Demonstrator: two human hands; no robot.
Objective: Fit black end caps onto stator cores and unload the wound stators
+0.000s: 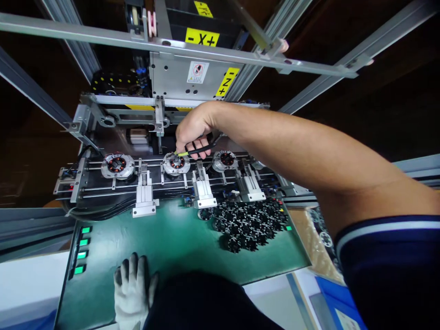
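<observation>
My bare right hand (195,133) reaches over the machine with its fingers closed on a slim hand tool (196,150), black with a yellow-green end. Its exact kind is partly hidden by the fingers. The tool's tip lies at a round motor stator with copper windings (176,163), seated in a metal holder. Similar wound stators sit on either side, one at the left (117,166) and one at the right (225,159). In a grey-white glove, my left hand (132,286) lies flat on the green worktop (165,243), fingers stretched out and holding nothing.
Many black stator cores (249,222) are grouped on the worktop's right side. White clamp blocks (144,197) line the machine's front. Green buttons (81,254) stand at the left edge. A metal crossbar (206,52) spans above the arm. A cardboard box (305,233) with parts stands at the right.
</observation>
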